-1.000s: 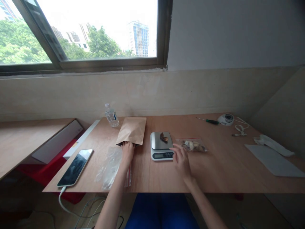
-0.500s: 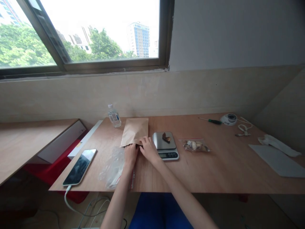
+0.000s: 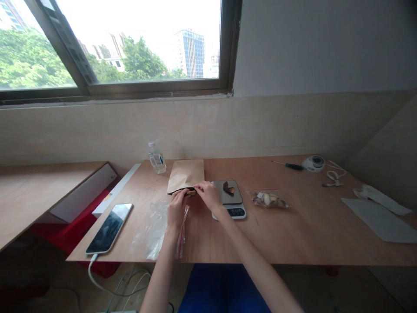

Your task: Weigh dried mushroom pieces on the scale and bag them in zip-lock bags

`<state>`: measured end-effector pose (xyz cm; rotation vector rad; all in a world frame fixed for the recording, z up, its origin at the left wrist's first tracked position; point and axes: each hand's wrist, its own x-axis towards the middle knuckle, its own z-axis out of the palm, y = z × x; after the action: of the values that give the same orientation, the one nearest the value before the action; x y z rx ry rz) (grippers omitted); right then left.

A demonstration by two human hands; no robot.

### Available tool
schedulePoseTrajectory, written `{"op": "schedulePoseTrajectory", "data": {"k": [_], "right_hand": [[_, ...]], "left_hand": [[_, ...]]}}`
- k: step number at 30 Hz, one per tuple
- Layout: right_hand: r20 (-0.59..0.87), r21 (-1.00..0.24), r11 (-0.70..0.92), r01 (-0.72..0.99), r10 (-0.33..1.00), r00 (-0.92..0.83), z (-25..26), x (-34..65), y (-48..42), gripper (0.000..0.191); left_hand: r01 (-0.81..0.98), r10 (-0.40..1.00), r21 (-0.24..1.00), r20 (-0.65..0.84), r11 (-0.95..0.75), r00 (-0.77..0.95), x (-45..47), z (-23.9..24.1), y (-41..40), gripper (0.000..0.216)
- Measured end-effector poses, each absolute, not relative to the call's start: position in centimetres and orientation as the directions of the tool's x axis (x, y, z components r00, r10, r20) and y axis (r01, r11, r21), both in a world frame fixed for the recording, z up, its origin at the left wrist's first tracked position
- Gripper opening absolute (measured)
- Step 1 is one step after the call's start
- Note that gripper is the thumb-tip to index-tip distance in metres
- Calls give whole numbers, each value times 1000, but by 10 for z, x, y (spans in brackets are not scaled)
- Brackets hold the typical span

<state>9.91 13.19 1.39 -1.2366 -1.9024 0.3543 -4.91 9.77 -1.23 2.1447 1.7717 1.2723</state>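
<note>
A brown paper bag (image 3: 186, 171) lies flat on the table with its mouth towards me, the mouth parted to show a dark gap. My left hand (image 3: 177, 208) is closed on the near edge of that mouth, some brown material showing by its fingertips that I cannot make out. At the right corner of the mouth, my right hand (image 3: 209, 195) pinches the paper. Just right of it stands a kitchen scale (image 3: 235, 200) bearing a curled dark brown dried piece (image 3: 228, 188). Clear plastic zip bags (image 3: 156, 228) lie beneath and left of my left forearm.
A clear zip bag of pale dried pieces (image 3: 269, 199) lies right of the scale. Left are a phone (image 3: 110, 228) on a cable and a water bottle (image 3: 157, 160). Farther right are a screwdriver (image 3: 294, 166), a white dome camera (image 3: 314, 163) and a white sheet (image 3: 381, 219).
The bag's mouth has parted and shows its dark inside. My left hand has shifted slightly up and right along the edge; my right hand has moved a little right to the corner.
</note>
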Motion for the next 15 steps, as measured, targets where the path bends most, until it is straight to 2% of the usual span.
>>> {"op": "schedulePoseTrajectory", "data": {"k": [3,7,9,11,15], "right_hand": [[472,-676,522,520,849,-238,15,107,132,17],[484,-795,524,305,851,-203,19,120,116,36],[487,-815,526,242,849,-205,21,127,104,40],[497,-808,538,242,842,-211,21,136,93,33],[506,-782,517,347,853,-131,13,162,79,23]], "left_hand": [[742,817,562,575,-364,-35,-48,-1,92,22],[691,806,559,590,-458,57,-39,12,88,20],[658,811,584,581,-476,71,-31,14,87,21],[616,822,619,563,-488,86,-21,14,87,21],[519,837,673,516,-527,181,2,7,89,19]]}}
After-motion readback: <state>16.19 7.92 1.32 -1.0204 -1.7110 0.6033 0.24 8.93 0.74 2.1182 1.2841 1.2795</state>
